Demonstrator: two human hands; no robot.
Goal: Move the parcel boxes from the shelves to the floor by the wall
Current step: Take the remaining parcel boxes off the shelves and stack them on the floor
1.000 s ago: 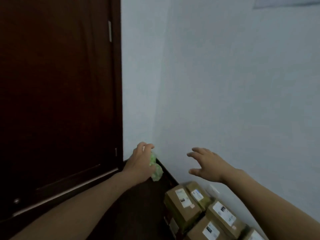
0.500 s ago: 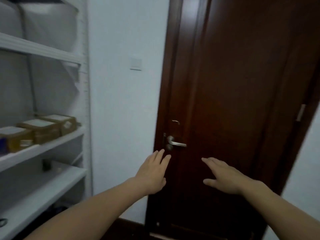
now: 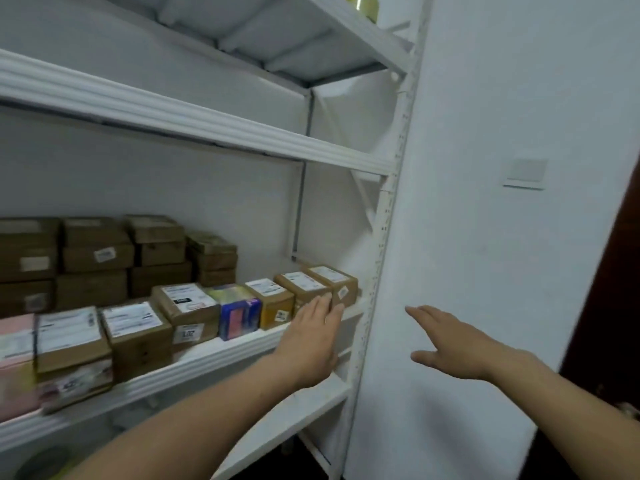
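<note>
A white metal shelf (image 3: 221,355) carries several brown parcel boxes with white labels. The front row runs from a labelled box (image 3: 69,341) at the left to the rightmost brown box (image 3: 334,278) near the upright. A blue and purple box (image 3: 239,313) stands in the middle of that row. More brown boxes (image 3: 97,251) are stacked behind. My left hand (image 3: 311,337) is stretched out flat, its fingertips in front of the rightmost boxes; contact is unclear. My right hand (image 3: 453,344) hovers open in front of the white wall, holding nothing.
A white wall panel (image 3: 485,237) with a light switch (image 3: 524,173) stands right of the shelf upright (image 3: 377,271). A dark brown door (image 3: 609,306) edges the far right. Higher shelves (image 3: 194,119) and a lower shelf (image 3: 294,410) frame the box row.
My view has swung left from the floor corner past the door to the shelves. The green thing my left hand held a second ago is gone; both hands now reach forward open.
</note>
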